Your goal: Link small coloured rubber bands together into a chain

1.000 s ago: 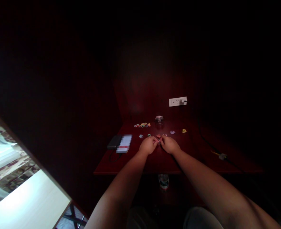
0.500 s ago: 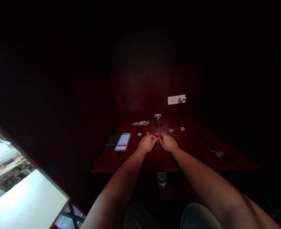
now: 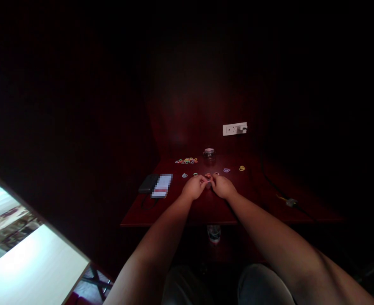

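A dark case (image 3: 148,184) and a card (image 3: 162,187) lie by the worktop's (image 3: 174,212) left edge. A jar (image 3: 209,155) stands at the back edge, a socket (image 3: 234,128) above, a cable (image 3: 278,190) right.

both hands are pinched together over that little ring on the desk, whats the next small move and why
Probably set the small piece down in the loose row in front of the fingers. The left hand and right hand meet fingertip to fingertip on something tiny, too small to make out. Single rings, like the orange ring, lie spaced just beyond, while the ring pile sits farther back.
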The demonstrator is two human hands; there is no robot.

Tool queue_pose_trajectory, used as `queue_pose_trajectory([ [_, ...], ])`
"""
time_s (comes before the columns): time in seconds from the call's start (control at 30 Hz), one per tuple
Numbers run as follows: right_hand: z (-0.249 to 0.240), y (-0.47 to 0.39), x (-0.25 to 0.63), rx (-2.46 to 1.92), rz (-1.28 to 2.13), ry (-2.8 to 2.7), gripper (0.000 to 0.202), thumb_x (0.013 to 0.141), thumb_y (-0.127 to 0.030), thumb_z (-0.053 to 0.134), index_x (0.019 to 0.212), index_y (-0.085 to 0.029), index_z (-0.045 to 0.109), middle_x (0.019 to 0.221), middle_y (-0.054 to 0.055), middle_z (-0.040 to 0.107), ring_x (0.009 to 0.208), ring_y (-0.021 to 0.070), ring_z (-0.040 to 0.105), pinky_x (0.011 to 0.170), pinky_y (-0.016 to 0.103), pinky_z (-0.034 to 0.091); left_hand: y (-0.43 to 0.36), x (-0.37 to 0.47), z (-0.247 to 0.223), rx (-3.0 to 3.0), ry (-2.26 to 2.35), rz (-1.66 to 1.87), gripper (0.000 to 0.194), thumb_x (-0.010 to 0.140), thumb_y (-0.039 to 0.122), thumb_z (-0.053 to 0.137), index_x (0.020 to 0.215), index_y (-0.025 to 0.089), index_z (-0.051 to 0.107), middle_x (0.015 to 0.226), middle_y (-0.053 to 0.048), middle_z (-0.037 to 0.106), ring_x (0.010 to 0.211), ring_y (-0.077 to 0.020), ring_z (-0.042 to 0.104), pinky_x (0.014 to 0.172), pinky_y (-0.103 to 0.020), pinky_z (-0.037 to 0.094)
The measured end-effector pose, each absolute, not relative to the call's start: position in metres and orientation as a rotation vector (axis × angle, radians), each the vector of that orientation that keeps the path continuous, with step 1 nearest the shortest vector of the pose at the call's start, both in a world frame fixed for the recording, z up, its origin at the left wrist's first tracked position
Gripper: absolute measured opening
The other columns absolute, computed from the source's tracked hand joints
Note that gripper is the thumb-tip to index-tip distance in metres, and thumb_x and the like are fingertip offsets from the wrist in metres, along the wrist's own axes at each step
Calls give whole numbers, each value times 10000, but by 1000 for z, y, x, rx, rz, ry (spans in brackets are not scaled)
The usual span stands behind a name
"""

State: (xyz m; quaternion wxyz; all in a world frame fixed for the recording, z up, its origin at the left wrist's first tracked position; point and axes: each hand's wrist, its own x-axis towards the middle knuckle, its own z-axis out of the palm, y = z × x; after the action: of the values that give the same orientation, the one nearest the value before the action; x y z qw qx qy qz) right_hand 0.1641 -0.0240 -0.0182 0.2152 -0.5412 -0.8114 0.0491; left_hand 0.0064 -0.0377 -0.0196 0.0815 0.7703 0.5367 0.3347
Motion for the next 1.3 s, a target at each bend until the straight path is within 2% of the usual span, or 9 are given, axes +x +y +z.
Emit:
queue_pose_trajectory([
  [0.27,-16,-28,165,-1394,198,-2269,230,883,-299,428,1023,-208,585,988,70,670,856,172,613,700,238,384,-38,6,-18,2264,1733,991,135,813,249,537,842,161,635,849,-44,639,723,-131,572,719,-239,443],
  [0.57,-21,-24,167,-1317,236,-2297,208,869,-319,433,892,-208,608,858,41,673,761,156,599,674,232,371,-36,4,-21,2290,1855,1052,131,824,246,521,835,174,630,880,-51,636,796,-152,565,756,-254,427],
  [1.1,-23,-20,167,-1344,215,-2239,212,878,-260,415,1003,-203,575,967,60,668,842,172,609,715,238,384,-39,6,-17,2218,1612,1001,217,824,313,530,871,157,672,815,-49,673,693,-129,593,704,-231,452],
  [1.3,-24,-19,166,-1360,208,-2244,213,884,-263,400,976,-198,580,952,65,670,839,179,612,707,244,387,-39,6,-18,2225,1583,1018,212,824,294,528,878,153,677,820,-49,680,691,-124,597,691,-220,449],
])
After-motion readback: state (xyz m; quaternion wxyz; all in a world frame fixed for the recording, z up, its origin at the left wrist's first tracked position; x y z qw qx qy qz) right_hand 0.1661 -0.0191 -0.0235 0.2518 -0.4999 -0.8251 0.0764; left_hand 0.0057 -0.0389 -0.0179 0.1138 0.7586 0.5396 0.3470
